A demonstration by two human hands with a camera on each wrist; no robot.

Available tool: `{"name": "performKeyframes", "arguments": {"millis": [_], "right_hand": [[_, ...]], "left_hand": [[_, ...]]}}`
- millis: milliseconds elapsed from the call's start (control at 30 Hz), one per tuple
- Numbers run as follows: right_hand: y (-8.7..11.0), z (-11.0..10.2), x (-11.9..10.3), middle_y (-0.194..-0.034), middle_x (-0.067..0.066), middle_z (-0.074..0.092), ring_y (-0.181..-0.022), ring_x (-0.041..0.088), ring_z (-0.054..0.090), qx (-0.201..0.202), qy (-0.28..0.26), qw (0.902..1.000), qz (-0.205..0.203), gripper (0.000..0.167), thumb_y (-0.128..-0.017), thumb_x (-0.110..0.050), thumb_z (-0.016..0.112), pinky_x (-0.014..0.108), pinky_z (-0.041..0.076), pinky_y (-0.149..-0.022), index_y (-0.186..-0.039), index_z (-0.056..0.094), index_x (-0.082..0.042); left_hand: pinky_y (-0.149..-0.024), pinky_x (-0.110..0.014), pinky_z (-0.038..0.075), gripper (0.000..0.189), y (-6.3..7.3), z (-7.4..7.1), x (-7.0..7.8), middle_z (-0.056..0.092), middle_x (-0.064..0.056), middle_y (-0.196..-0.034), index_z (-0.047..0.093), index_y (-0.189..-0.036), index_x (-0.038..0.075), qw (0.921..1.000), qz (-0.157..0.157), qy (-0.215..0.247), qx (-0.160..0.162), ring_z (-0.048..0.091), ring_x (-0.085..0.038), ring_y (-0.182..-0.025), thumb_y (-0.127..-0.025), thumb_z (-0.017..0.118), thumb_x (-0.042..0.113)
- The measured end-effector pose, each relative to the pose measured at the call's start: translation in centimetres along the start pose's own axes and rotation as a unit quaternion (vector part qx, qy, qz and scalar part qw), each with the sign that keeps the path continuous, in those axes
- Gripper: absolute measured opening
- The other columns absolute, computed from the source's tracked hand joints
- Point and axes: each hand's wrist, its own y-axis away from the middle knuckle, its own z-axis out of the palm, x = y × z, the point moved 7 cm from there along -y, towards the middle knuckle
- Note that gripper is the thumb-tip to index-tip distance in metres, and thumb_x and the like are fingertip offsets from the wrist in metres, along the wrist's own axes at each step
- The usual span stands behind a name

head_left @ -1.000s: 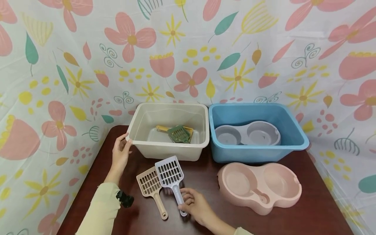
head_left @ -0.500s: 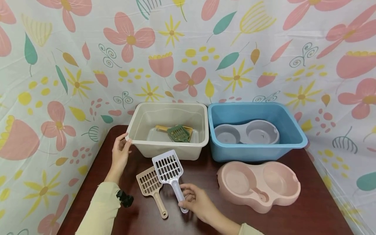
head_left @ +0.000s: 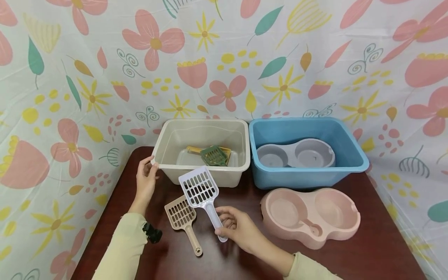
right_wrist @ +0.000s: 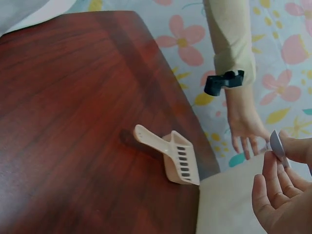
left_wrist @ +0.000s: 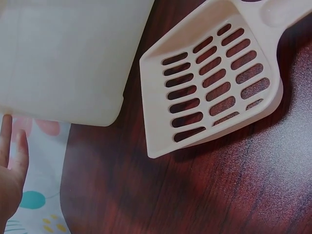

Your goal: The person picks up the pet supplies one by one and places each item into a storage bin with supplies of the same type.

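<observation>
In the head view my right hand (head_left: 239, 229) grips the handle of a lavender slotted litter scoop (head_left: 198, 187), its blade raised and overlapping the front wall of the beige litter box (head_left: 201, 173). Edge-on in the right wrist view, the scoop's handle end (right_wrist: 278, 145) sits between thumb and fingers. A beige litter scoop (head_left: 182, 212) lies on the table, left of the lavender one. At the front left corner of the beige box, my left hand (head_left: 145, 184) touches the rim with fairly straight fingers. A green scoop (head_left: 214, 155) lies over a yellow scoop (head_left: 194, 149) inside that box.
Beside the beige box stands a blue litter box (head_left: 308, 177) with a grey double bowl (head_left: 315, 153) in it. A pink double bowl (head_left: 309, 216) rests on the dark table (head_left: 252, 260) in front. Flowered cloth (head_left: 224, 58) covers the wall behind.
My right hand has lifted the lavender scoop up off the beige one, raising its blade toward the beige box. My left hand has stayed at the box corner. The head view has shifted slightly.
</observation>
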Motion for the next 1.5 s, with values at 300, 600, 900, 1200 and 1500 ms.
{"name": "performKeyframes", "arguments": {"millis": [300,600,900,1200,1500], "right_hand": [[-0.7,-0.9,-1.2,-0.099,0.012,0.065,-0.078,0.011,0.057,0.010,0.022,0.9996,-0.017,0.050,-0.080,0.005,0.078,0.021,0.048,-0.068,-0.126,0.058,0.007],[-1.5,-1.6,-2.2,-0.099,0.012,0.067,-0.078,0.013,0.059,0.026,0.034,0.9987,-0.028,0.049,-0.081,0.003,0.078,0.022,0.049,-0.069,-0.127,0.060,0.004],[-2.4,-2.7,-3.5,-0.099,0.012,0.068,-0.078,0.016,0.063,0.042,0.068,0.9959,-0.042,0.048,-0.083,0.000,0.078,0.025,0.051,-0.070,-0.128,0.062,0.003],[-3.6,-3.4,-4.8,-0.098,0.013,0.069,-0.079,0.016,0.062,0.049,0.079,0.9944,-0.050,0.048,-0.083,0.001,0.077,0.024,0.051,-0.068,-0.128,0.062,0.004],[-5.1,-3.9,-5.7,-0.100,0.013,0.070,-0.080,0.016,0.064,0.056,0.087,0.9935,-0.048,0.047,-0.085,-0.001,0.076,0.026,0.053,-0.069,-0.130,0.062,0.001]], "left_hand": [[-0.075,-0.022,0.048,0.040,-0.1,0.0,-0.2,0.056,-0.019,-0.122,0.044,-0.141,0.000,1.0000,0.005,0.001,0.005,0.054,-0.006,-0.095,-0.103,0.052,0.012],[-0.073,-0.019,0.047,0.040,0.0,0.1,-0.1,0.055,-0.012,-0.116,0.044,-0.141,0.000,1.0000,0.002,-0.001,0.008,0.054,-0.004,-0.092,-0.103,0.051,0.011],[-0.072,-0.018,0.047,0.040,-0.1,0.1,-0.1,0.054,-0.021,-0.121,0.044,-0.141,-0.001,0.9999,0.001,0.003,0.010,0.054,-0.003,-0.092,-0.103,0.051,0.011],[-0.071,-0.019,0.047,0.039,-0.2,0.1,-0.2,0.055,-0.019,-0.121,0.044,-0.140,0.000,0.9998,-0.006,0.006,0.016,0.054,-0.004,-0.091,-0.103,0.051,0.010],[-0.071,-0.019,0.047,0.039,-0.1,0.1,0.0,0.054,-0.011,-0.114,0.044,-0.141,-0.001,0.9998,-0.002,0.006,0.017,0.054,-0.004,-0.091,-0.103,0.051,0.010]]}}
